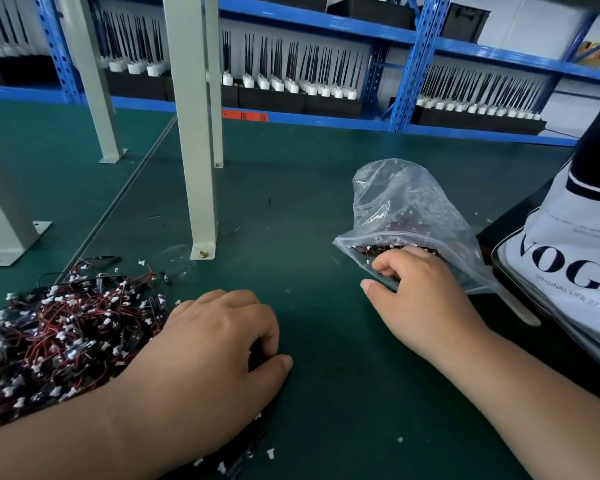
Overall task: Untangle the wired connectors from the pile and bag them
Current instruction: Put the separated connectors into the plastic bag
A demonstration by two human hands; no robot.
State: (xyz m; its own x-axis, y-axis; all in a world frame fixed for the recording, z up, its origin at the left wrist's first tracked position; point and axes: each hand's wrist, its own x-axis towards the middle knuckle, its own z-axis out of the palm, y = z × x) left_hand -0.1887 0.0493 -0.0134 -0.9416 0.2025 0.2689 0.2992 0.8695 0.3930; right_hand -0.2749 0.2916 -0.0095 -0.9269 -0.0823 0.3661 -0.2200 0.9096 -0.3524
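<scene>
Pile [66, 341] of red-and-black wired connectors with white ends sits tangled at the left of the green mat [309, 188]. My left hand [215, 348] rests on the mat against the pile's right edge, and my forearm lies over its near part. The fingers are curled down and the thumb is tucked toward the forefinger. Something dark sits in the shadow between them, and I cannot tell whether I grip it or only cover it. A few plugs [270, 453] poke out from under that wrist.

My right hand [426, 292] is at the mouth of the clear zip bag [406, 209], which lies on the mat well right of the pile, mouth toward me. My fingers curl into the opening, tips hidden among the wires [378, 251] inside. The thumb stretches left, outside the lip. Whether those fingers hold wire or plastic I cannot tell.

A grey post [191, 133] stands bolted to the mat, farther back, between pile and bag. A white printed tote [568, 258] lies just beside the bag on the right. A blue rack [409, 64] behind carries rows of black-tipped parts [291, 81].
</scene>
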